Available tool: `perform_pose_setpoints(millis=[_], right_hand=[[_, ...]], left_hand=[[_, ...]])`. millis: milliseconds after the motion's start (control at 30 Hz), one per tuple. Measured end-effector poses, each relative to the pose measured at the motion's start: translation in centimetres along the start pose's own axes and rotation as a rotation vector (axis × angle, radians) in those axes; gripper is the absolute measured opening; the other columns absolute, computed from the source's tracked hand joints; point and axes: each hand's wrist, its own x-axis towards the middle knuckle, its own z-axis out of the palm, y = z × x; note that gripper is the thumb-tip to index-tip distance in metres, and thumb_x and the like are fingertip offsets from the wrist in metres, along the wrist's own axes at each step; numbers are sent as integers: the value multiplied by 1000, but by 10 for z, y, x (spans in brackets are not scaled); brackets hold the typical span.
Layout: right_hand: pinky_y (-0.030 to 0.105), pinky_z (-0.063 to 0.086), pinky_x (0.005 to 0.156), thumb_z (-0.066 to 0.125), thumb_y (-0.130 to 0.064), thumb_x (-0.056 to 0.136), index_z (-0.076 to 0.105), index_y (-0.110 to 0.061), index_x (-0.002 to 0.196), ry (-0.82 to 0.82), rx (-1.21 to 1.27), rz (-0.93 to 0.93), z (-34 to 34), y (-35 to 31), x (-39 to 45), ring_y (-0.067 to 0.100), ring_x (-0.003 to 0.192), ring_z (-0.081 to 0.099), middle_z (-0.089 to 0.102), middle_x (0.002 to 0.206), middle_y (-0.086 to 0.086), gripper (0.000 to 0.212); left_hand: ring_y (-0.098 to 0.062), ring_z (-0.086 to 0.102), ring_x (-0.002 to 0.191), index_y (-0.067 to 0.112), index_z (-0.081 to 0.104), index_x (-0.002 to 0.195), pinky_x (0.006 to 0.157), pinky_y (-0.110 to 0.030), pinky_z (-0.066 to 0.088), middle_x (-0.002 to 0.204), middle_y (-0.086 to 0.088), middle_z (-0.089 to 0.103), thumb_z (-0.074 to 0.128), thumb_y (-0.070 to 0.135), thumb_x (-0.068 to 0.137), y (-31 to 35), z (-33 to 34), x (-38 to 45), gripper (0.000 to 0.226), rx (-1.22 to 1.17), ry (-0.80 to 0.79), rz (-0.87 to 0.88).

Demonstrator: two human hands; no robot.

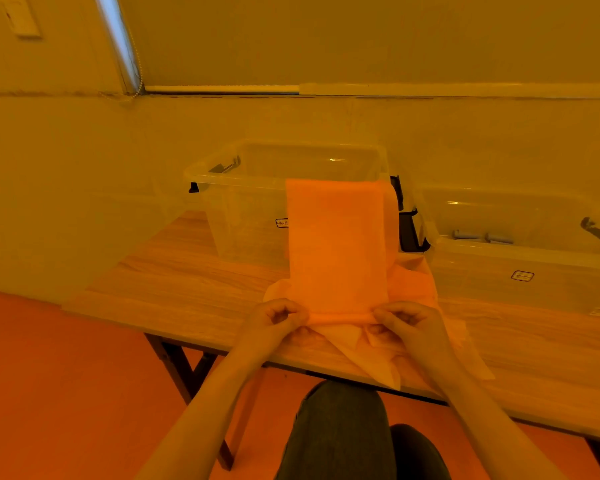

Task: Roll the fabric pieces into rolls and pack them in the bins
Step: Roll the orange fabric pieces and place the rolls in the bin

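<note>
Nearest me I see a knee in dark trousers (340, 431) below the near edge of the worktop (187, 292), and both forearms reach forward over that edge. My left hand (274, 318) and right hand (407, 322) are curled closed, each pinching one end of a narrow rolled hem at the near end of the fabric strip (336, 244). The roll is only a thin tube so far, lying flat between the two hands.

Under the hands lie loose fabric pieces (371, 355), rumpled, with one pointed corner hanging over the near worktop edge. To the left of the hands the wooden surface is bare out to its left corner, which gives me open room on that side; to the right the bare wood runs along the near edge, in front of the second bin.

From the roll, the strip runs away from me across the worktop and climbs the front wall of the left bin (243, 220), a clear plastic box, with its far end draped over the front rim. I cannot make out anything inside that bin. It carries a small label on its front and dark latches at its sides.

The right bin (520, 261), also clear, stands just beside it with a dark latch between them. Inside I see two small pale rolls (482, 236) lying by the far wall. Behind both bins is a plain wall (84, 161).
</note>
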Motion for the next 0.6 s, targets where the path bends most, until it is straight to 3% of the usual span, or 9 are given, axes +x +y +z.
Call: perform_pose_setpoints(millis=[133, 300, 467, 600], right_hand=[[22, 56, 68, 72, -6, 77, 74, -10, 91, -18, -2, -2, -2, 0, -2, 18, 80, 69, 73, 88, 6, 16], [20, 55, 64, 74, -2, 74, 73, -5, 89, -7, -11, -15, 0, -1, -1, 15, 73, 68, 73, 83, 7, 16], [18, 52, 57, 69, 2, 79, 71, 2, 86, 2, 24, -13, 0, 1, 1, 14, 62, 66, 71, 70, 9, 7], [20, 54, 61, 72, 0, 76, 70, -2, 90, -18, -4, -13, 0, 1, 0, 13, 69, 68, 72, 79, 7, 14]], left_hand=[[-12, 62, 54, 13, 62, 94, 54, -22, 49, 65, 1, 68, 58, 3, 90, 0, 0, 0, 11, -35, -19, 9], [-11, 63, 55, 8, 65, 89, 53, -22, 50, 69, 0, 69, 50, -4, 91, 1, 2, 1, 19, -79, -36, -14], [-12, 66, 61, 8, 66, 95, 58, -22, 53, 72, -7, 71, 63, 4, 86, 3, 0, -1, 11, -107, -71, -21], [-9, 64, 58, 6, 64, 91, 56, -19, 52, 70, -6, 70, 62, 4, 87, 2, 3, 1, 5, -76, -60, -19]])
